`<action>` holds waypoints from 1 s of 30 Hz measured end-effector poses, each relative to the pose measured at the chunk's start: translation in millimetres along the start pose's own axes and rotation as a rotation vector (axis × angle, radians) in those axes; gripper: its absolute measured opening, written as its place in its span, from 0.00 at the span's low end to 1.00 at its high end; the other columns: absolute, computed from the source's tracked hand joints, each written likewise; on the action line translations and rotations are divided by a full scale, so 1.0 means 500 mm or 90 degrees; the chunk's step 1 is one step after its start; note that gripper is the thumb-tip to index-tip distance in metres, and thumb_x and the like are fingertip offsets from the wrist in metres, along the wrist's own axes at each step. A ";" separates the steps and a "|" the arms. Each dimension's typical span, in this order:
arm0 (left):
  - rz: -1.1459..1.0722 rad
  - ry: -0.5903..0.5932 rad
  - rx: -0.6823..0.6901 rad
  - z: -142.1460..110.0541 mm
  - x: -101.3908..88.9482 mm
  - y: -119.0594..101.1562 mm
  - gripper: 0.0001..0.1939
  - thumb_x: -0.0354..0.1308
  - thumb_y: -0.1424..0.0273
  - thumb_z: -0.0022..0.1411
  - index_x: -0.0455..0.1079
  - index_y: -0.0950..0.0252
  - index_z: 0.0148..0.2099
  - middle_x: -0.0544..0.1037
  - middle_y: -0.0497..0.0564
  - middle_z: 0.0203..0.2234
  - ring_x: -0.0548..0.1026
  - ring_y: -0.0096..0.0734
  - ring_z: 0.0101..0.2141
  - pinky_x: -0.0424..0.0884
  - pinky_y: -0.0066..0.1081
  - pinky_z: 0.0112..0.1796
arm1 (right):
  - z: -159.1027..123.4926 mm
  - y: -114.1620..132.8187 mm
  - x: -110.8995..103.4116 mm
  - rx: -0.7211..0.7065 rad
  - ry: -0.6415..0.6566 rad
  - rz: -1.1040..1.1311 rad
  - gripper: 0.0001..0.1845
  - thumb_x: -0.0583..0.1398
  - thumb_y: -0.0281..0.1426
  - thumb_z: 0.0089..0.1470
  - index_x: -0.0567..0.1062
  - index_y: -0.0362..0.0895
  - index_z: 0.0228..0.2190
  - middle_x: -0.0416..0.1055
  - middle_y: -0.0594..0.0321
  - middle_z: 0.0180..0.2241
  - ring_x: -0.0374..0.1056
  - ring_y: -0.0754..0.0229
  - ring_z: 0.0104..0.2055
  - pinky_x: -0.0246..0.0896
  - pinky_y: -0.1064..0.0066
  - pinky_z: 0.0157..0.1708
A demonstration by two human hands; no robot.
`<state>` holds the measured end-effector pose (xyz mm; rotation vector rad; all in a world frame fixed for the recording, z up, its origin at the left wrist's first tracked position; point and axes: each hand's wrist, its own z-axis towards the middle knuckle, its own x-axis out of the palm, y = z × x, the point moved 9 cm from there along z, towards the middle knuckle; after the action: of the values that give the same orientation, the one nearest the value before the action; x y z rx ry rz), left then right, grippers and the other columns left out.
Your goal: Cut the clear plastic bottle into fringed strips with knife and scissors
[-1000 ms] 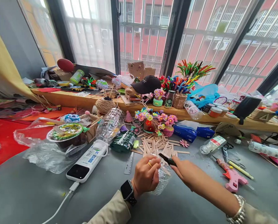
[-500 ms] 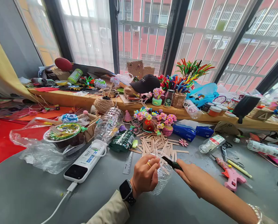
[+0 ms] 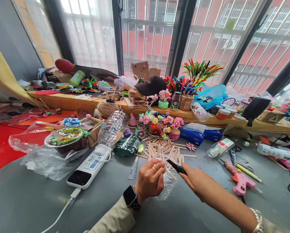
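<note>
My left hand (image 3: 150,178), with a ring and a dark watch, is closed on the rim of a clear plastic bottle piece (image 3: 168,186). The piece is tilted above the grey table, its lower part showing right of my fingers. My right hand (image 3: 192,178) is closed round the handle of a black-bladed cutting tool (image 3: 176,166); whether it is a knife or scissors I cannot tell. The blade points up and left, at the upper edge of the plastic. Just beyond my hands lies a loose pile of wooden craft sticks (image 3: 163,147).
A clear ruler (image 3: 133,168) and a white power bank (image 3: 89,168) with a cable lie left. At right are a pink glue gun (image 3: 242,181), a yellow pen (image 3: 249,173) and a clear bottle (image 3: 220,148). Flower crafts (image 3: 159,124) stand behind the sticks.
My right hand and the cutting tool have shifted slightly left, so the blade sits closer to my left hand. My left hand keeps its hold on the plastic.
</note>
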<state>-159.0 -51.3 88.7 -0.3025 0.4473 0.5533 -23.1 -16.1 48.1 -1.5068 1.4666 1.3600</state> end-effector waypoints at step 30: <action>-0.422 0.062 -0.483 -0.097 0.086 0.171 0.45 0.57 0.53 0.49 0.34 0.57 0.60 0.42 0.61 0.59 0.44 0.48 0.59 0.47 0.52 0.54 | 0.035 -0.028 -0.098 -0.082 -0.325 0.659 0.16 0.60 0.40 0.45 0.58 0.46 0.29 0.59 0.76 0.16 0.55 0.70 0.12 0.52 0.76 0.14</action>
<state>-190.2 18.0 12.7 -1.1611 0.1882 0.0304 -6.3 18.0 86.4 -0.2957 1.8746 2.2225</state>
